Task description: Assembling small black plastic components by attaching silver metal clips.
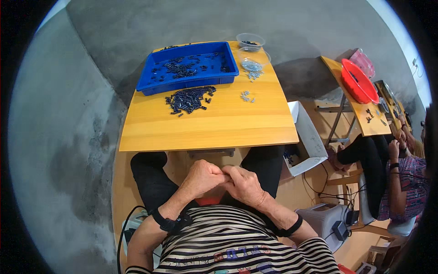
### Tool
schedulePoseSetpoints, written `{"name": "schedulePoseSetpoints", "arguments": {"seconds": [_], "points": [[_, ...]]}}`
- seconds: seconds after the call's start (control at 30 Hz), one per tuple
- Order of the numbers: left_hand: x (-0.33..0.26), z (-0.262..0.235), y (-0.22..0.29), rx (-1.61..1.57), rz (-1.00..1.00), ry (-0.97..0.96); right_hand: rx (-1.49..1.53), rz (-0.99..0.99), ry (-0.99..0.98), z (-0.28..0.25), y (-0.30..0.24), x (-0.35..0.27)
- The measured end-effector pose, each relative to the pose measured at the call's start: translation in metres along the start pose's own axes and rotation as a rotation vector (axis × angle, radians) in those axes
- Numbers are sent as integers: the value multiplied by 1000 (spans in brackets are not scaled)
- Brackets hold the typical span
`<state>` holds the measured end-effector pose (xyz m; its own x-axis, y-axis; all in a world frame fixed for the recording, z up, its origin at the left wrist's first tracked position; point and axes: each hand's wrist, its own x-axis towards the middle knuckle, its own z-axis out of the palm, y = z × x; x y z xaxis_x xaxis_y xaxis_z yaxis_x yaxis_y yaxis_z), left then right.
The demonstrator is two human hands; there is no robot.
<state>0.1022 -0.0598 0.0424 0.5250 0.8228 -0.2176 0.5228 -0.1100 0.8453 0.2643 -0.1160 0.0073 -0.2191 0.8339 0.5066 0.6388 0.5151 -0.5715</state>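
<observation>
Down in lap, below table edge (207, 142): left hand (200, 178) and right hand (244, 183) pressed together, fingers curled tight on something tiny, can't tell what, it's hidden. Dark parts pile (189, 99) sits well off on table, in front of blue tray (188, 67); silver bits (247, 96) beside it. Tip imo: keep fingertips close, work over lap so dropped piece gets caught, grab next from pile edge.

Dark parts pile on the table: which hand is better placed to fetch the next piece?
Left, probably. The dark parts pile lies left of centre, nearer the left hand; the right hand would cross over.
</observation>
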Motion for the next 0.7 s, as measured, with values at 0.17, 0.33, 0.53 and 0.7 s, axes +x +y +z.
{"name": "schedulePoseSetpoints", "arguments": {"seconds": [0.17, 0.33, 0.53, 0.7], "points": [[10, 2, 6, -39, 55, -117, -29, -22, 65, -19, 6, -3], [15, -18, 6, -199, 225, 89, -160, 94, 212, -73, 20, -6], [39, -81, -13, -80, 144, 475, -165, 496, 450, -138, 87, -21], [84, -92, -35, 61, 285, 734, -169, 624, 464, -152, 193, -31]]}}
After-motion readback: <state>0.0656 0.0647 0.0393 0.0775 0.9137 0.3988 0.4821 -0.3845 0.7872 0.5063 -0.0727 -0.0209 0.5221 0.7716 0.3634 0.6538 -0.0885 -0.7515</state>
